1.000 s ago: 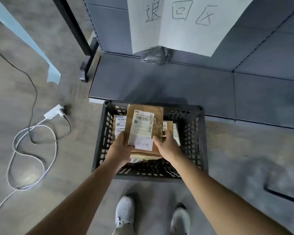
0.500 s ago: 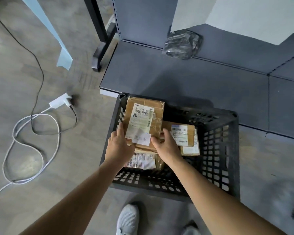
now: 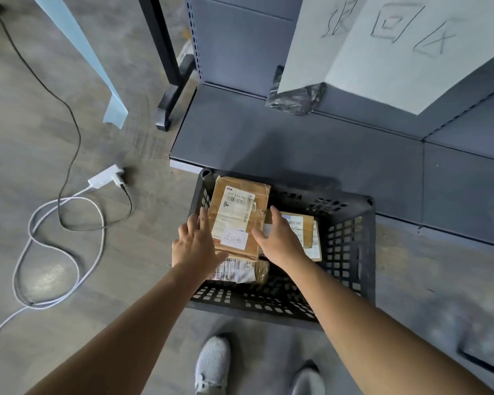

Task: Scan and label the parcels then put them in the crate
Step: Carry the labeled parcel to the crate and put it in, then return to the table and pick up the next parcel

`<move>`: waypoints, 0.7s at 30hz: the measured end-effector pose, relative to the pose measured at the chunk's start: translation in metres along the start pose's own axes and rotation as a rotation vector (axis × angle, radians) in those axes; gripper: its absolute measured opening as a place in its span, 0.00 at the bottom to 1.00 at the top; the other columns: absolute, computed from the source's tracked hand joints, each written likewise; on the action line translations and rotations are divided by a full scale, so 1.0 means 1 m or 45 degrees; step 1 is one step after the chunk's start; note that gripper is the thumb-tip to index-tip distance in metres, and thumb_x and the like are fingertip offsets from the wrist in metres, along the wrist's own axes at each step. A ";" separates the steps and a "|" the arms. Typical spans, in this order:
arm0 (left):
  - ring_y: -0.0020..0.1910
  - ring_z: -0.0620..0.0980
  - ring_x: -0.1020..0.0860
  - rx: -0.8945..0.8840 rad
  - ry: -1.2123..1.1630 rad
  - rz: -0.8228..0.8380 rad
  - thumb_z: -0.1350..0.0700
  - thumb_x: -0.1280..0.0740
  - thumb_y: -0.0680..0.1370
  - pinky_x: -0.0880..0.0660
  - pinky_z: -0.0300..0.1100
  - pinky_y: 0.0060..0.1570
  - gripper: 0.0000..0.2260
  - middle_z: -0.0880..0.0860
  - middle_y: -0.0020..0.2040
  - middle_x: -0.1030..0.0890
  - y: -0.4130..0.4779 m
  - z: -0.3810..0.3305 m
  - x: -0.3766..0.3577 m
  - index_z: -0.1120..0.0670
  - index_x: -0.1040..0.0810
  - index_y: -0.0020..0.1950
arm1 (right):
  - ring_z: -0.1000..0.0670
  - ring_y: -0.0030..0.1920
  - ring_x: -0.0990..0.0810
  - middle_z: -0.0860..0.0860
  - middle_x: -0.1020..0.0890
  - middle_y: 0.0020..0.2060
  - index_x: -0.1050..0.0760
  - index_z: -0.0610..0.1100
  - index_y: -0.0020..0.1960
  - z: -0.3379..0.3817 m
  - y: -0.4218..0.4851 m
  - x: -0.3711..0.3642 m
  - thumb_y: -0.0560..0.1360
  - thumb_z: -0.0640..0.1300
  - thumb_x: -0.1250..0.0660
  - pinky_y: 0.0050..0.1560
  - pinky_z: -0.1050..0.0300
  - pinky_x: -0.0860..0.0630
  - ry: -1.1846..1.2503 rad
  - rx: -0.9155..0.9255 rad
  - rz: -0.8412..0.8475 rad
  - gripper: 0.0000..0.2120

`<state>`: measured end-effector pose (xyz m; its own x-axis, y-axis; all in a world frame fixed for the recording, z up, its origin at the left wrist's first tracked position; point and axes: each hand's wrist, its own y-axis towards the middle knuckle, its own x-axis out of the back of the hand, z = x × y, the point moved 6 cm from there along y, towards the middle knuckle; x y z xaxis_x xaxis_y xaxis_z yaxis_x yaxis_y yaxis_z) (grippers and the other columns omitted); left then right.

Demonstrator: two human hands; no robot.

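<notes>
**Parcel (image 3: 237,218) down in the crate, hands letting go**

Head view: the parcel, with a handwritten label on top, now lies in the crate (image 3: 351,252) across other parcels (image 3: 308,238). The left hand (image 3: 196,246) and right hand (image 3: 280,240) gripped its near corners a moment ago. They have now opened flat on either side of it, possibly still brushing its edges. This one looks placed.
</notes>
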<state>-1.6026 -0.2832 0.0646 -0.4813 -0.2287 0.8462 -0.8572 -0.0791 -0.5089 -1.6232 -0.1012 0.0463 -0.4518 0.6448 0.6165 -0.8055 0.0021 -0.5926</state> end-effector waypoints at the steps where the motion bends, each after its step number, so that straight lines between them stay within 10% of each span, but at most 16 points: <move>1: 0.72 0.58 0.38 -0.011 0.006 0.010 0.39 0.27 0.71 0.29 0.54 0.66 0.52 0.56 0.75 0.43 -0.006 -0.002 0.010 0.55 0.60 0.79 | 0.45 0.75 0.35 0.48 0.43 0.78 0.53 0.47 0.80 0.008 -0.009 0.008 0.80 0.57 0.39 0.69 0.51 0.34 -0.004 -0.007 0.009 0.37; 21: 0.76 0.58 0.45 -0.377 -0.212 -0.237 0.34 0.33 0.72 0.35 0.56 0.69 0.48 0.56 0.78 0.46 -0.289 -0.058 0.330 0.51 0.56 0.80 | 0.46 0.77 0.42 0.48 0.42 0.78 0.50 0.51 0.79 0.185 -0.361 0.231 0.79 0.61 0.40 0.73 0.40 0.38 -0.142 0.091 -0.426 0.35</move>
<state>-1.5242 -0.2796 0.5005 -0.2973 -0.3931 0.8701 -0.9545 0.1437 -0.2613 -1.5074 -0.0946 0.4984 -0.1946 0.5300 0.8253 -0.9389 0.1429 -0.3132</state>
